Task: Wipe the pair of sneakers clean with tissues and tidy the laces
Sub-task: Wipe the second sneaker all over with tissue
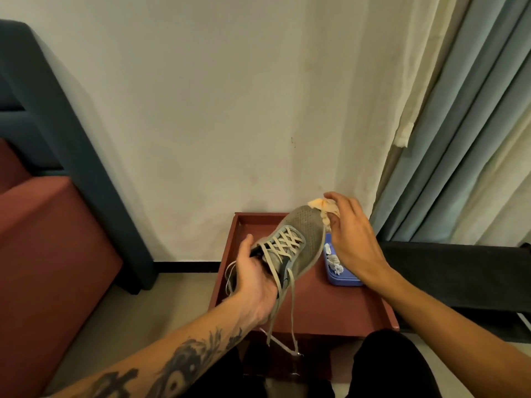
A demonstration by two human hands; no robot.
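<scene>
- My left hand [253,278] grips the sneaker [290,245] at its heel, above the red table [330,305].
- My right hand [349,234] pinches a tissue [326,209] against the toe.
- Risk: loose laces [291,305] dangle and may snag; the thin tissue may tear.

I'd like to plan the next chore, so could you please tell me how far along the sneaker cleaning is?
Done: crumpled tissues on the blue container suggest some wiping. In hand: the left hand grips a grey sneaker while the right hand holds a tissue at its toe. Left: the laces hang loose, and the second sneaker is not in view.
</scene>
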